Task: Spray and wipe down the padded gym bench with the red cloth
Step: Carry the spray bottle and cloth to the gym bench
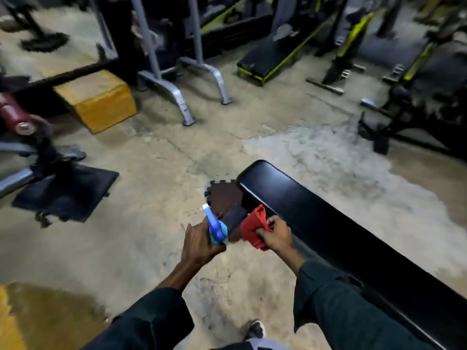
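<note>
Gym floor (151, 248) is seen around the padded bench (316, 218), whose surface (seemingly dry) lies beside both hands. A blue spray bottle (214, 227) is gripped in the left hand (199, 242) and the red cloth (254, 227) is bunched in the right hand (276, 234) at the pad's edge; spraying appears next, which calls for the nozzle to be turned onto the pad.

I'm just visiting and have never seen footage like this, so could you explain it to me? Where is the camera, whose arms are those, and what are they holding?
There is no machine here: a person wears one wide-angle camera on the head, looking forward and down, so you see their own arms in dark sleeves reaching into the picture. The left hand grips a blue spray bottle, its white nozzle pointing away from the person. The right hand grips a bunched red cloth at the near edge of a long black padded bench, which runs from the middle of the picture to the lower right. A dark interlocking floor mat lies under the bench's far end. Around it is a worn concrete gym floor with a yellow wooden box, grey metal frames and other benches, all somewhat blurred.
</note>
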